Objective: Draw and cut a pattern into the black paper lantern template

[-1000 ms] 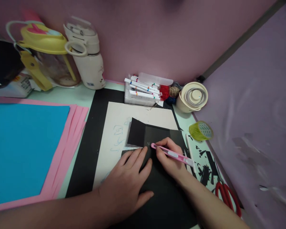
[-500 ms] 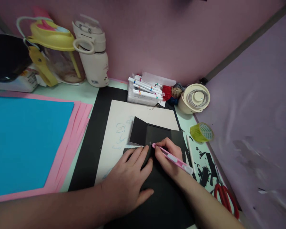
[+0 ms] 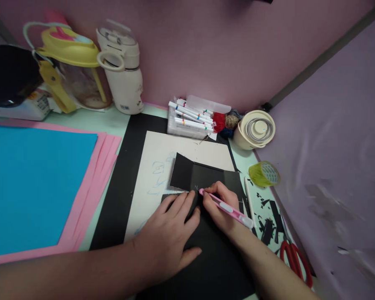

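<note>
Since a second ago, the pink pen-like tool (image 3: 226, 207) in the right hand (image 3: 218, 217) has pivoted, its rear end swinging toward the desk's (image 3: 108, 119) near edge; the head view has turned slightly left.

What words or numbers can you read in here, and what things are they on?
Nothing can be read clearly.
White sheet: blue marks, too faint to read.
White bottle: small label and print, too blurred.
Yellow tape roll: print inside, too small.
White box, far left: dark print, too blurred.

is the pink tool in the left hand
No, the right hand grips the pink tool; the left hand rests on black paper.
</note>
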Demonstrator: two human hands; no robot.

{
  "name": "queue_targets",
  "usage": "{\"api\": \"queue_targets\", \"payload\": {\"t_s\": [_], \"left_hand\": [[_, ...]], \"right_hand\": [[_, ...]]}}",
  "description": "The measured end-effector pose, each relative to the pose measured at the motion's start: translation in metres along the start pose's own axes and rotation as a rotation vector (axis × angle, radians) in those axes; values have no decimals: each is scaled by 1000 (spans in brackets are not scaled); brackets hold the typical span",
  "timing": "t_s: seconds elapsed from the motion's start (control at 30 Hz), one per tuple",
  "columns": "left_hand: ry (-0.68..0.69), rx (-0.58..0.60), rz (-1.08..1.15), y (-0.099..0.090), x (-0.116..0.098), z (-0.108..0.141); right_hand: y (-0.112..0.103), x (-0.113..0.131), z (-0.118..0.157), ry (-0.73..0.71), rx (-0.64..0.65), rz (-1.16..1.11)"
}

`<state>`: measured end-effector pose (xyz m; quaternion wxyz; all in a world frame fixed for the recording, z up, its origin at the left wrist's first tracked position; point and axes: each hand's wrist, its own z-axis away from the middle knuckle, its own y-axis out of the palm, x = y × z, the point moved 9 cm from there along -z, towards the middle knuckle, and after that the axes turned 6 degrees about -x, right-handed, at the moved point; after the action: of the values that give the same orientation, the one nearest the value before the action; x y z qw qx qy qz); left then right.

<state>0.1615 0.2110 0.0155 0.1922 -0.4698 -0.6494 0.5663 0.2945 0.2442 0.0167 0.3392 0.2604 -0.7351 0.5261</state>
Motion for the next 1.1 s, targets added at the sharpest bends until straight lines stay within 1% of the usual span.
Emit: {"api": "queue_targets", "payload": {"t_s": [0.17,0.37,0.53,0.73,1.1], "left_hand": [[5,-4,-10,0,0,0],[-5,-18,22,-2,0,1],[-7,-13,23,-1,0,1],[3,-6,7,-1,0,1],[8,-8,2,-2,-1,1]], "right_hand": [[-1,-1,1,-5,-4,-1],[-6,-4,2,10,-55,-13],[-4,-3,2,3,-23,-2],[-3,0,2,-20,-15,1],[-2,0,1,-17,-1,-13]]}}
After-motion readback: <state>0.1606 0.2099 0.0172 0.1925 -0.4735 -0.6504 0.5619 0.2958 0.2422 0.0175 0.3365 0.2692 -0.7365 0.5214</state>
